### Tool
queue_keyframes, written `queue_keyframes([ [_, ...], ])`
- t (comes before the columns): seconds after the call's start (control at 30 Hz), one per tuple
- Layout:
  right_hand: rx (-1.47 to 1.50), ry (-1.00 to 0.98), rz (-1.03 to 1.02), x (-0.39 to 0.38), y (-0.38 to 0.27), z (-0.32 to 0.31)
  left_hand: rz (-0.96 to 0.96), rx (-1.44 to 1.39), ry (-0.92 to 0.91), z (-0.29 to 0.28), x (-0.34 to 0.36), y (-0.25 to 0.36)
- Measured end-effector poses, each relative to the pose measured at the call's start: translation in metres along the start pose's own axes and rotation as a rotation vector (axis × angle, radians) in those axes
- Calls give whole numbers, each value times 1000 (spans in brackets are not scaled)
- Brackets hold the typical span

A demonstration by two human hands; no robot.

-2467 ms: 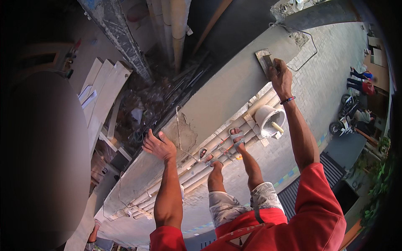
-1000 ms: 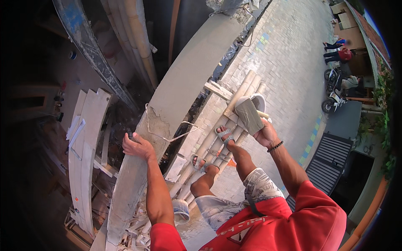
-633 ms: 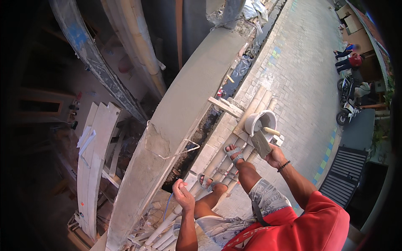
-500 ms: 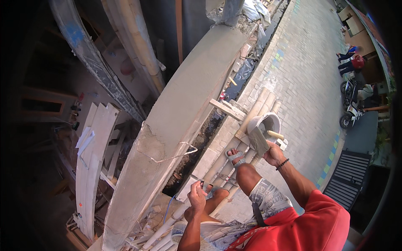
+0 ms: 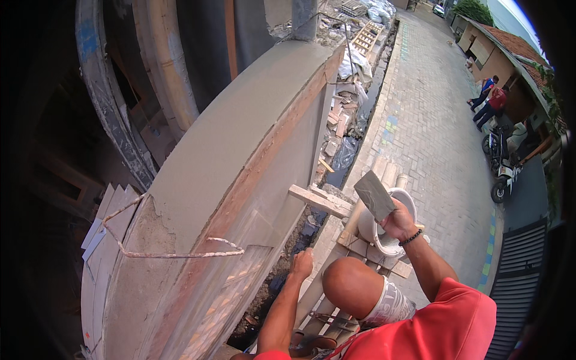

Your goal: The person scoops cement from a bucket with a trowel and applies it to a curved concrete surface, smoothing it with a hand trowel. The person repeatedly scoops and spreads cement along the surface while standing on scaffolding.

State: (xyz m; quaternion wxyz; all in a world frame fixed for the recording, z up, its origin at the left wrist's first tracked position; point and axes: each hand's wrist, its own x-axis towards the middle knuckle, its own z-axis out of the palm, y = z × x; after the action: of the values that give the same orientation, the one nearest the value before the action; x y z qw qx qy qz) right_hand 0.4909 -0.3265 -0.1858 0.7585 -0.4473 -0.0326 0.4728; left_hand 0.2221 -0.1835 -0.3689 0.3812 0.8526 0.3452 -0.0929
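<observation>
My right hand (image 5: pixel 399 222) is closed round a plastering trowel, its flat grey rectangular blade (image 5: pixel 373 195) raised and tilted above a white bucket (image 5: pixel 367 231). The bucket stands on the bamboo and plank platform, just beyond my bent knee. My left hand (image 5: pixel 302 264) is closed, held over the ditch beside the wall; what is in it, if anything, is hidden. To the left runs a wall with a smooth grey mortar top (image 5: pixel 240 126). A rough patch (image 5: pixel 150 231) breaks its surface nearer me, where a bent metal rod (image 5: pixel 174 255) sticks out.
A short wooden beam (image 5: pixel 321 201) juts from the wall over the ditch (image 5: pixel 300 234). Bamboo poles (image 5: pixel 165 60) and boards lie left of the wall. Rubble (image 5: pixel 339 123) lines the ditch ahead. On the paved street, right, are two people (image 5: pixel 489 99) and motorcycles (image 5: pixel 501 162).
The view has shifted, showing more of the wall's side and the street. My left hand has moved up and forward toward the ditch. My right hand has raised the trowel blade over the bucket.
</observation>
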Motion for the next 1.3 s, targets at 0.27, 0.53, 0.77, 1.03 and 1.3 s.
queue_keyframes([
  [0.27,60,-167,45,5,61,-21,53,-96,188,36,44,20],
  [0.53,116,-313,1,33,168,42,-349,-1515,352,31,59,35],
  [0.77,-147,-324,-227,42,225,76,-151,-1973,262,-23,34,41],
  [1.03,79,1,-294,111,202,46,-347,-1461,35,40,32,37],
  [1.3,400,-186,171,92,150,-8,-2,-1433,39,-1,41,38],
])
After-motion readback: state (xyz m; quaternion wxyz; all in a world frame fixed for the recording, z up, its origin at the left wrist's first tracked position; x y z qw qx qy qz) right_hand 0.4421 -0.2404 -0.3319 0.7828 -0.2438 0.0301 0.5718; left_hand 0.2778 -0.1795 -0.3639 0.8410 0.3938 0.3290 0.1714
